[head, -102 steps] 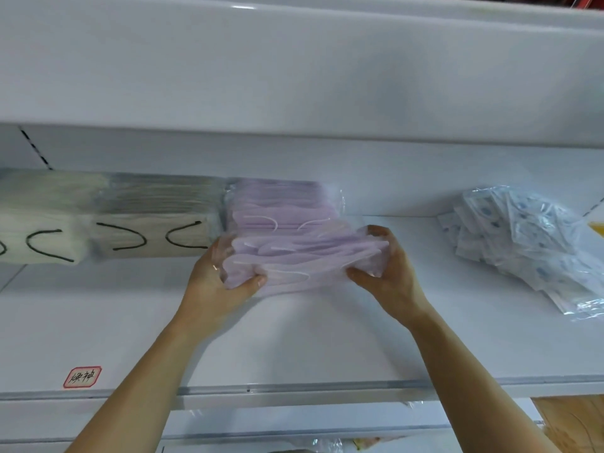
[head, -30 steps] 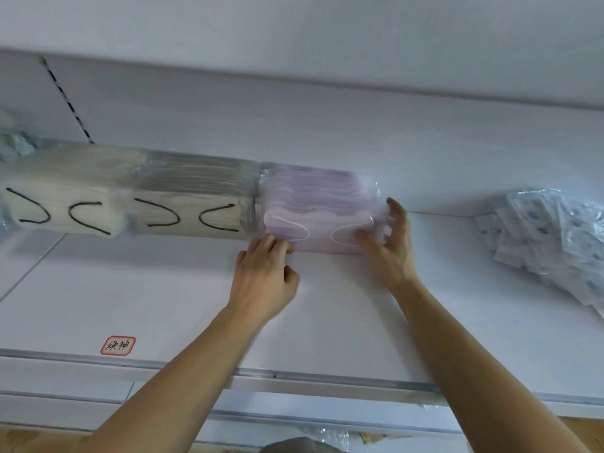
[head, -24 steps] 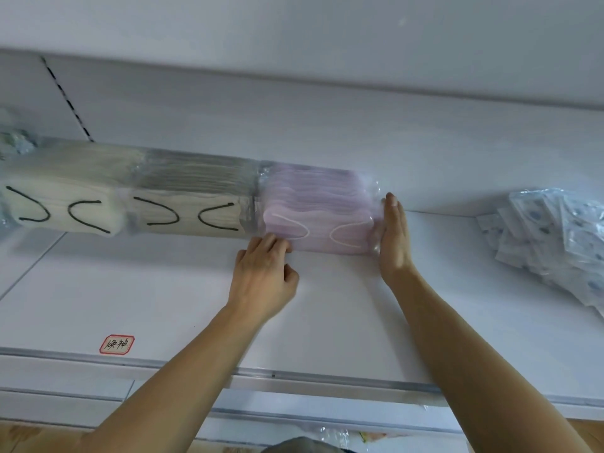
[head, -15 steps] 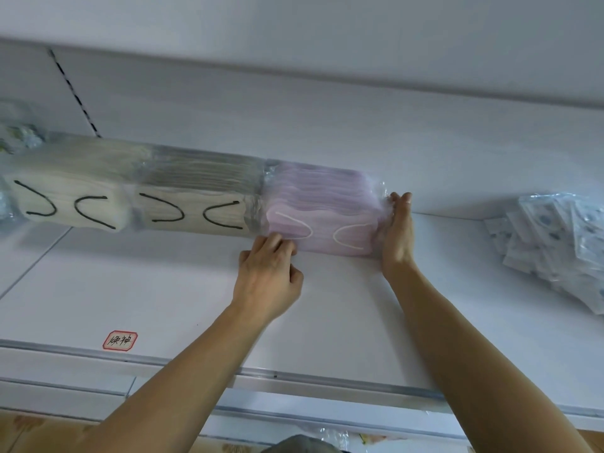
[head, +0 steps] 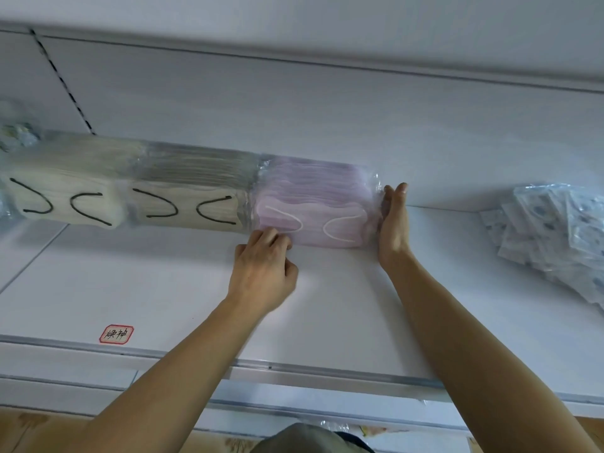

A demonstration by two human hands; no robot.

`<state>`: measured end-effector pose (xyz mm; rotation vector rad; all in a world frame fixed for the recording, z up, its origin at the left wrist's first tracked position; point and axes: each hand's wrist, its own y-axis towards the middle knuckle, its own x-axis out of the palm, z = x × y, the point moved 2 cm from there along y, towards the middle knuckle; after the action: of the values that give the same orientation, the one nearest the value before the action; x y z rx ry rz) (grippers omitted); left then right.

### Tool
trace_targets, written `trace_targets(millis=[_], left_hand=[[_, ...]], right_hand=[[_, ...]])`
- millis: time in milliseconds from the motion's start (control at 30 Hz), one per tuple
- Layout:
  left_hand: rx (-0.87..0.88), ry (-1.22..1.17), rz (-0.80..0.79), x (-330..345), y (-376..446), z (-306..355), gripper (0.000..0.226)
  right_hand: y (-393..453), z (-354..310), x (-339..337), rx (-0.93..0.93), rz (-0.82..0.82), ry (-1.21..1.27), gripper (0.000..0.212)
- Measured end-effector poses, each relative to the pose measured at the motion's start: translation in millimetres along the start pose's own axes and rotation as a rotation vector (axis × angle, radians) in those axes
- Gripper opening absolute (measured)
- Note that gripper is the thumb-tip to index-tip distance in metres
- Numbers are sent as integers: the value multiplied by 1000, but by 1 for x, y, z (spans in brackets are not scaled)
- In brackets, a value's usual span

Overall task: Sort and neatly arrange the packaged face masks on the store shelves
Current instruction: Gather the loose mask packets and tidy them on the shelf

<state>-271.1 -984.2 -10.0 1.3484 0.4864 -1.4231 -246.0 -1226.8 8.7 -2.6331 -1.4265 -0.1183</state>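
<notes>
The lilac mask stack (head: 313, 207) in crinkly clear film sat flush against the beige mask packs (head: 130, 194) at the shelf (head: 163, 289) back, right hand (head: 394, 223) flat against its end, left hand (head: 263, 273) curled at its front corner, while the loose pile of printed sachets (head: 555, 233) seemingly awaited sorting

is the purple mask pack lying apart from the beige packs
No, the purple mask pack sits pressed against the beige packs in one row.
</notes>
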Motion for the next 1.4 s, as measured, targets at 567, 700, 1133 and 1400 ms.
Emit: trace_targets(millis=[567, 700, 1133, 1400], left_hand=[[460, -56, -344, 13, -11, 63, 61], [528, -24, -459, 31, -17, 116, 73], [-518, -1414, -490, 87, 93, 375, 15], [-686, -1312, -495, 96, 137, 434, 22]], right_hand=[[-64, -53, -189, -699, -188, -1247, 37], [-62, -93, -242, -893, 116, -1275, 33], [1, -88, -419, -373, 243, -949, 44], [11, -57, -435, -362, 84, -807, 62]])
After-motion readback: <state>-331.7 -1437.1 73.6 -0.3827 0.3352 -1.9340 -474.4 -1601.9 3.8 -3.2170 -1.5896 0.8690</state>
